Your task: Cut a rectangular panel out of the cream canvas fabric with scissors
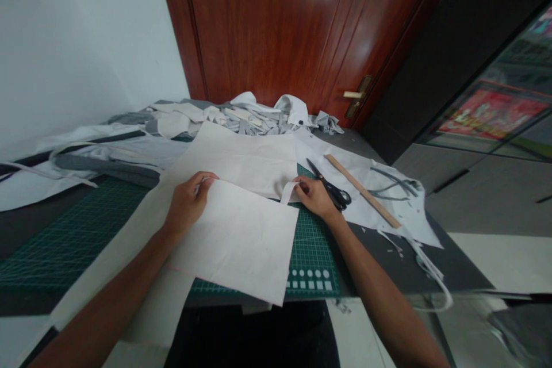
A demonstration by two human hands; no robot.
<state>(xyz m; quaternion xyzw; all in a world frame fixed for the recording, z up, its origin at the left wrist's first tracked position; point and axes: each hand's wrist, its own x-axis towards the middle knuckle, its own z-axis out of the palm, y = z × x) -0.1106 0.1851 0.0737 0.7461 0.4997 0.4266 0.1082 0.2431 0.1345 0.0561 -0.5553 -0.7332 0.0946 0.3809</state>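
Observation:
A square piece of white fabric (245,236) lies over a larger off-white fabric piece (254,161) on the table. My left hand (190,198) pinches the square piece near its upper left corner, thumb on top. With closed fingers, my right hand (314,194) grips the end of a narrow white fabric strip (287,191), which rises by the square's upper right edge. Whether the strip is joined to the square I cannot tell. Black scissors (332,187) lie just beyond my right hand.
A green cutting mat (314,241) lies beneath the fabric. To the right, a wooden ruler (362,190) and grey cords (394,184) rest on white cloth. Fabric scraps (259,118) pile up at the back, before a wooden door (267,23). More cloth strips (107,155) lie at left.

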